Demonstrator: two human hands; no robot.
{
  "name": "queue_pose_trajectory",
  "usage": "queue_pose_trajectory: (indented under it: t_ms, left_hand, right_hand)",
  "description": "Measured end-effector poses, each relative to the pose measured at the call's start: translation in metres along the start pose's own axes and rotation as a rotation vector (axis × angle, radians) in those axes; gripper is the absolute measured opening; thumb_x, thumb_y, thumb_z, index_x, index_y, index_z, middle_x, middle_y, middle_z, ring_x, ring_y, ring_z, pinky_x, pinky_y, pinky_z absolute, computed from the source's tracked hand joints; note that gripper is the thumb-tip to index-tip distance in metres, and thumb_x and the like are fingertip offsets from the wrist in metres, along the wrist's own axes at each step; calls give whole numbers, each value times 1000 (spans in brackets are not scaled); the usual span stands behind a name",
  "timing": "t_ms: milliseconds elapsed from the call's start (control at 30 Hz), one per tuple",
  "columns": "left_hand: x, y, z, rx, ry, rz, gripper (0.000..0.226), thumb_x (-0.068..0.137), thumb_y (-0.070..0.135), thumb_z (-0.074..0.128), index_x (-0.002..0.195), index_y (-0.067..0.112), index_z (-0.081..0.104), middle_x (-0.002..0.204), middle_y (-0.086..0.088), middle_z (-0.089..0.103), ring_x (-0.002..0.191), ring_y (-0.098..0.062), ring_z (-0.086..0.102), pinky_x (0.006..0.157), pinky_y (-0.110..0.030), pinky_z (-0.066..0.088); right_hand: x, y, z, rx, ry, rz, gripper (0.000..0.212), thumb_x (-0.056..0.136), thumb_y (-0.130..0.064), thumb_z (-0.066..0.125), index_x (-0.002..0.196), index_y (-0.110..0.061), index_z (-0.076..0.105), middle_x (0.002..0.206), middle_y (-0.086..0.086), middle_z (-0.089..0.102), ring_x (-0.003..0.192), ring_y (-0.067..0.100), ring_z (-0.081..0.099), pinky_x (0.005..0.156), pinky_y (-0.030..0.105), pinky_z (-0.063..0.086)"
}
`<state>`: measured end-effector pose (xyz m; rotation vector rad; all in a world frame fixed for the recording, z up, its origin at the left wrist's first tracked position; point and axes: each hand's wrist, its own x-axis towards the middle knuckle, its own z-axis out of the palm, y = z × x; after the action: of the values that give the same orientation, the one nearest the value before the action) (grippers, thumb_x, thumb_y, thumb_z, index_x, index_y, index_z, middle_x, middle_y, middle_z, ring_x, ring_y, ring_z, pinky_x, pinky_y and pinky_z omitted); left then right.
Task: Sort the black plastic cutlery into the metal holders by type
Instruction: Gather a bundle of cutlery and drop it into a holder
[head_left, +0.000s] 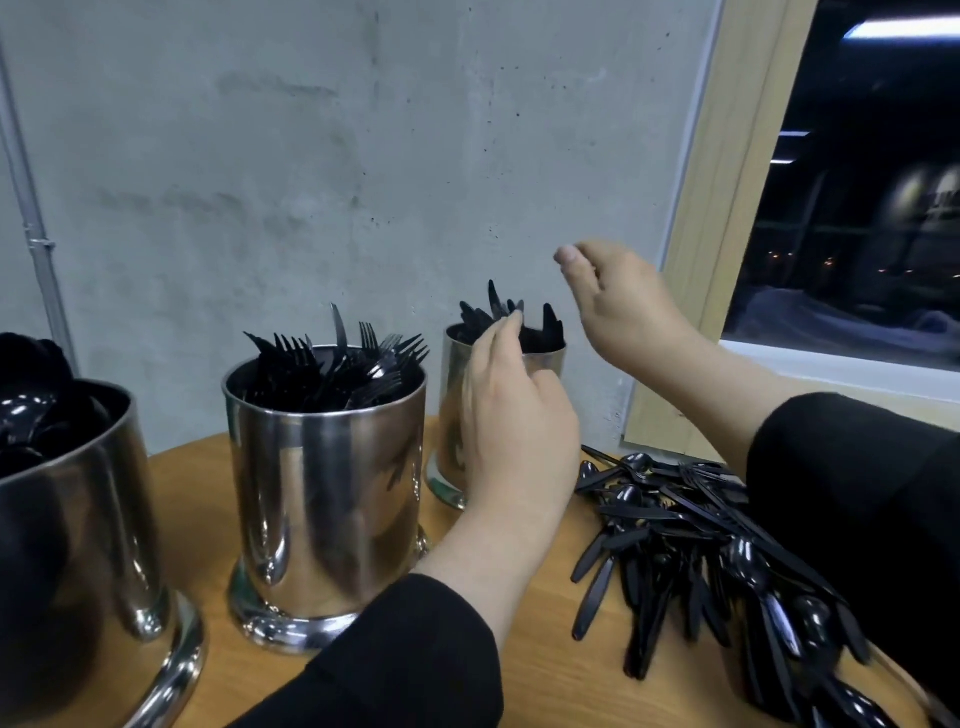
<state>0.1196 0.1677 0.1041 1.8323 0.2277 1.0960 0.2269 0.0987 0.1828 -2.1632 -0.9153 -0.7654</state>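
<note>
My left hand (511, 415) is up in front of the far round shiny metal holder w/ black plastic knives (504, 364), fingers stretched up to the rim, tips touching the knife handles sticking out; can't tell if I'm pinching one or just touching. My right hand (618, 301) hangs in the air just right of & above that same holder, fingers loosely curled, nothing in it. Hands are apart, holder between them. Middle shiny metal holder (322, 493) is packed w/ black plastic forks (343, 364), tines up. Near-left big metal holder (83, 519) has black plastic spoons (31, 395), bowls up. All 3 stand on the round light wooden table (519, 649). Unsorted heap of black plastic cutlery (691, 545), knives, spoons & forks mixed, lies on the table at right, partly under my black right sleeve (857, 493). Grey concrete wall (311, 156) behind, dark window (857, 182) at right.
</note>
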Motion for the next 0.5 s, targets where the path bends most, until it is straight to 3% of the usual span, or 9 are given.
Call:
queue_pose_trajectory:
  t_ms: [100,233,367,500]
  left_hand:
    - [-22,6,9,-5,-37,100,43,100,9,45,139,23,54,140,10,53,131,-6,45,110,-26,36]
    - [-61,-4,30,107,-376,140,29,106,27,47,133,23,58,128,9,59,117,-10,55,104,-36,46]
    - [-83,-21,42,514,-663,148,59,102,61,39,150,28,45,153,4,45,142,-19,41,118,-44,32]
    - [-96,-21,49,739,-886,80,85,92,82,30,162,33,21,172,-1,12,158,-22,12,124,-53,14]
  right_hand:
    - [-50,20,-28,-28,23,67,43,107,-44,39,108,-10,66,98,6,69,91,23,60,76,39,48]
    - [-143,56,-70,-135,-122,157,28,102,-42,48,112,-25,68,100,-12,66,93,9,60,72,21,44]
    - [-222,82,-110,-268,-233,275,31,96,-48,51,113,-28,68,107,-14,67,102,9,61,85,28,46]
    - [-272,92,-126,-302,-383,382,64,86,-71,39,134,-32,56,133,-15,56,125,8,52,105,32,42]
